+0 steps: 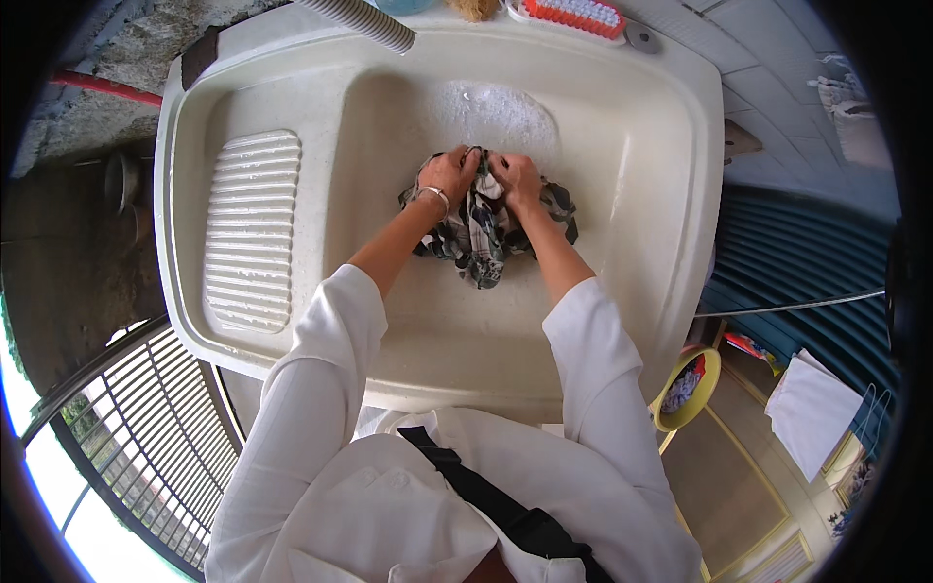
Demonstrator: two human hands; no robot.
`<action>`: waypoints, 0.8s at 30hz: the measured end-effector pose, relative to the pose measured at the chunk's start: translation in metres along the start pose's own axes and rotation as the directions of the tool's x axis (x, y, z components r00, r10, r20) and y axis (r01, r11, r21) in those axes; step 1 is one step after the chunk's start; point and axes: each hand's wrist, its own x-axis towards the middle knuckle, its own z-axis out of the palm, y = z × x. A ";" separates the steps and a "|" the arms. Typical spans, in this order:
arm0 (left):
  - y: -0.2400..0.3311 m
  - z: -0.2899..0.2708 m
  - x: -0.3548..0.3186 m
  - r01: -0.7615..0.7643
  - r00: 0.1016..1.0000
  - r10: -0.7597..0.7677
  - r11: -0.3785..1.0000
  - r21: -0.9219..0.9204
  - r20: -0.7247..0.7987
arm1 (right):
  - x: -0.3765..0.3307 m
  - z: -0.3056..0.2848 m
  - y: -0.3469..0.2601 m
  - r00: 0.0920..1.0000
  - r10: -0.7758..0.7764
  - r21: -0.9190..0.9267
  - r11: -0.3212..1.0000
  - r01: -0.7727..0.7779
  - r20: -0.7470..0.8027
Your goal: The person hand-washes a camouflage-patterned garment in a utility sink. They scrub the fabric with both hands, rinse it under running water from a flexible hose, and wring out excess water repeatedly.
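A wet camouflage-patterned garment (481, 228) in green, black and pale tones lies bunched in the deep basin of a cream laundry sink (466, 355). My left hand (451, 175) grips its upper edge from the left, a bracelet at the wrist. Close beside it, my right hand (515, 178) is closed on the same cloth, knuckles up. Between the two hands a fold of fabric stands raised. The rest of the garment hangs down toward me and spreads on the basin floor. My fingertips are partly hidden in the cloth.
Soapy foam (496, 117) lies just beyond my hands. Left of the basin is a ribbed washboard (251, 228). A grey corrugated hose (362, 21) reaches over the back rim, and an orange scrub brush (573, 15) rests there. A yellow bucket (688, 387) with cloth stands at lower right.
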 end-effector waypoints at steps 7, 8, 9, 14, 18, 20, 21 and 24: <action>-0.013 -0.048 -0.015 -0.005 0.958 0.000 1.000 -0.018 -0.287 | -0.015 -0.066 0.020 1.000 -0.013 -0.190 0.982 0.015 0.010; -0.034 -0.025 -0.013 0.156 0.988 -0.153 0.959 -0.236 0.032 | -0.030 -0.051 0.018 0.998 -0.055 -0.303 0.951 0.058 0.018; -0.028 -0.014 -0.030 0.091 0.994 -0.101 0.981 -0.170 -0.050 | -0.045 -0.043 0.000 0.989 -0.042 -0.262 0.962 0.078 0.143; -0.043 0.044 -0.133 -0.396 0.879 0.436 0.893 0.213 -0.194 | -0.138 -0.008 0.029 0.846 -0.520 -0.352 0.775 0.525 0.115; -0.064 0.076 -0.119 -0.305 0.936 0.344 0.892 0.334 -0.066 | -0.114 0.024 0.041 0.877 -0.405 -0.342 0.811 0.475 0.258; -0.047 0.053 -0.080 -0.202 0.979 0.193 0.911 0.359 0.062 | -0.088 0.020 0.031 0.852 -0.500 -0.344 0.781 0.521 0.156; -0.040 0.044 -0.051 -0.216 0.976 0.215 0.924 0.316 0.039 | -0.070 0.022 0.031 0.852 -0.515 -0.379 0.773 0.508 0.093; 0.000 0.007 0.005 -0.028 0.996 0.004 0.964 0.263 0.091 | -0.014 0.033 0.031 0.983 -0.174 -0.268 0.945 0.185 0.063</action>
